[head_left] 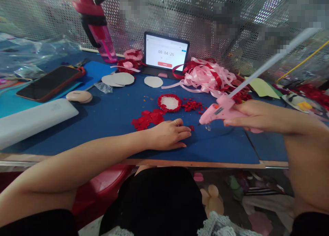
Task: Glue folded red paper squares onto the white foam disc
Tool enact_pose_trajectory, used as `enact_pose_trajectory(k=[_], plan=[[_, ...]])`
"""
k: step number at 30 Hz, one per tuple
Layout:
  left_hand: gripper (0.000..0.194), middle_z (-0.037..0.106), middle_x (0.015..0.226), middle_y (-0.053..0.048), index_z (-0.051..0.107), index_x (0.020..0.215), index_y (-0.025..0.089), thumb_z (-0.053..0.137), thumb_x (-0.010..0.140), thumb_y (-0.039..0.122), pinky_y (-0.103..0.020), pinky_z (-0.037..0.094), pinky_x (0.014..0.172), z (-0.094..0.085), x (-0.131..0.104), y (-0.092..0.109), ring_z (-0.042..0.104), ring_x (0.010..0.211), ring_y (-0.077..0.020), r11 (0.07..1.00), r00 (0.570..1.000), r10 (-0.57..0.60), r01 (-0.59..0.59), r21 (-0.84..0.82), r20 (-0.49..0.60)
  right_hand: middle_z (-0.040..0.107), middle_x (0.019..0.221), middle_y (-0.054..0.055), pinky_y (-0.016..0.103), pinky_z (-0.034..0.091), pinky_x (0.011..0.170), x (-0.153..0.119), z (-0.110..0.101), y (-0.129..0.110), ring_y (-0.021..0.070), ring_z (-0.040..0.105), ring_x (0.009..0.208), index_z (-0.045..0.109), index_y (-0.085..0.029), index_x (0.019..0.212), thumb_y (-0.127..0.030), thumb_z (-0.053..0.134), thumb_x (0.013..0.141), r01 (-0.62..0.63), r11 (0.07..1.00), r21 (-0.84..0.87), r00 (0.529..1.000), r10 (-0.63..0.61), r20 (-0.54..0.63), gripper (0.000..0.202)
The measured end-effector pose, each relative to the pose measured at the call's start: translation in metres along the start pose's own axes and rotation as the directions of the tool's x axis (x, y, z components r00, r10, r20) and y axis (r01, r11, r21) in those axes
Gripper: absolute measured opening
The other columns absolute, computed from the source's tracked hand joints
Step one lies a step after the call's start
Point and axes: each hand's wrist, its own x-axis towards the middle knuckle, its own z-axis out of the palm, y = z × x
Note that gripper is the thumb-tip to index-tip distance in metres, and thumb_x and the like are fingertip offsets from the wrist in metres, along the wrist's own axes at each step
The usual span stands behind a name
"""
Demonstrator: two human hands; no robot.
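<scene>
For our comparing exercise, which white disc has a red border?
The disc nearest the left hand; red pieces ring its edge, while the other discs are plain.

There are three plain white discs (153,82), one red-rimmed white disc (169,101), one pink hot-glue gun (218,110), one long glue stick (272,58), one tablet (166,51), one smartphone (48,83) and one pink water bottle (99,32).

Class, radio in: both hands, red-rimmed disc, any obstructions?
Right hand holding pink glue gun. Left hand on blue tabletop. Disc just beyond, white inside. Loose red pieces flanking it.
</scene>
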Motion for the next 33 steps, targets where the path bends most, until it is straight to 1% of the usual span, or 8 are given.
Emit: enact_pose_trajectory(k=[5, 11, 14, 19, 23, 29, 31, 33], plan=[[0.036, 0.056, 0.121, -0.008, 0.053, 0.115, 0.016, 0.044, 0.089, 0.038, -0.031, 0.049, 0.077, -0.003, 0.001, 0.0, 0.048, 0.1, -0.0226, 1.0, 1.0, -0.001, 0.001, -0.011, 0.018, 0.048, 0.045, -0.001, 0.024, 0.034, 0.04, -0.014, 0.014, 0.036, 0.0079, 0.043, 0.04, 0.049, -0.02, 0.051, -0.053, 0.051, 0.078, -0.012, 0.962, 0.272, 0.963, 0.084, -0.256, 0.042], [0.036, 0.054, 0.123, -0.007, 0.051, 0.117, 0.017, 0.041, 0.091, 0.039, -0.03, 0.047, 0.078, -0.004, 0.001, 0.0, 0.047, 0.101, -0.0223, 1.0, 0.999, -0.007, 0.008, -0.01, 0.046, 0.056, 0.053, 0.0, 0.027, 0.04, 0.05, -0.01, 0.066, 0.078, 0.0124, 0.05, 0.049, 0.056, -0.019, 0.061, -0.049, 0.052, 0.077, -0.099, 0.951, 0.294, 0.759, 0.263, -0.596, 0.034], [0.036, 0.054, 0.123, -0.006, 0.051, 0.117, 0.017, 0.041, 0.09, 0.039, -0.03, 0.047, 0.078, -0.004, 0.001, 0.0, 0.046, 0.101, -0.0221, 1.0, 0.999, -0.014, 0.014, -0.01, 0.05, 0.054, 0.048, 0.001, 0.028, 0.038, 0.05, -0.006, 0.088, 0.091, 0.0148, 0.05, 0.047, 0.051, -0.02, 0.056, -0.052, 0.051, 0.075, -0.22, 0.945, 0.242, 0.708, 0.326, -0.627, 0.037], [0.036, 0.054, 0.123, -0.006, 0.05, 0.117, 0.017, 0.041, 0.09, 0.04, -0.03, 0.047, 0.079, -0.003, 0.001, 0.0, 0.046, 0.101, -0.022, 1.0, 0.999, -0.014, 0.015, -0.014, 0.051, 0.054, 0.044, 0.002, 0.03, 0.038, 0.051, 0.001, 0.102, 0.096, 0.0206, 0.057, 0.05, 0.043, -0.022, 0.053, -0.058, 0.047, 0.075, -0.407, 0.909, 0.093, 0.729, 0.385, -0.566, 0.042], [0.035, 0.054, 0.123, -0.006, 0.05, 0.116, 0.018, 0.042, 0.09, 0.039, -0.03, 0.047, 0.077, -0.003, 0.001, 0.0, 0.046, 0.101, -0.0219, 1.0, 0.999, -0.016, 0.016, -0.007, 0.046, 0.061, 0.055, 0.003, 0.03, 0.041, 0.055, -0.006, 0.102, 0.097, 0.0233, 0.061, 0.06, 0.054, -0.02, 0.075, -0.06, 0.045, 0.076, -0.408, 0.91, 0.065, 0.758, 0.378, -0.531, 0.041], [0.035, 0.055, 0.123, -0.006, 0.052, 0.115, 0.018, 0.041, 0.09, 0.039, -0.029, 0.047, 0.074, -0.004, 0.001, 0.001, 0.047, 0.1, -0.0223, 1.0, 0.999, -0.009, 0.009, 0.002, 0.041, 0.055, 0.059, 0.0, 0.03, 0.04, 0.058, -0.042, 0.107, 0.089, 0.0164, 0.052, 0.055, 0.05, -0.022, 0.069, -0.049, 0.048, 0.08, -0.333, 0.942, -0.034, 0.553, 0.165, -0.817, 0.029], [0.034, 0.056, 0.121, -0.007, 0.052, 0.114, 0.018, 0.043, 0.09, 0.039, -0.028, 0.047, 0.071, -0.004, 0.001, 0.001, 0.048, 0.1, -0.022, 1.0, 1.0, -0.002, 0.002, 0.003, 0.025, 0.054, 0.058, 0.0, 0.029, 0.041, 0.059, -0.043, 0.109, 0.073, 0.015, 0.05, 0.054, 0.051, -0.022, 0.066, -0.041, 0.053, 0.081, -0.234, 0.967, -0.101, 0.59, 0.059, -0.806, 0.023], [0.033, 0.057, 0.119, -0.007, 0.053, 0.114, 0.018, 0.044, 0.089, 0.038, -0.028, 0.048, 0.071, -0.004, 0.001, 0.001, 0.048, 0.1, -0.0219, 1.0, 1.0, -0.002, 0.002, 0.004, 0.01, 0.059, 0.065, 0.001, 0.028, 0.043, 0.06, -0.035, 0.111, 0.053, 0.0146, 0.053, 0.059, 0.055, -0.022, 0.072, -0.033, 0.055, 0.081, -0.063, 0.983, -0.171, 0.695, -0.08, -0.714, 0.015]])
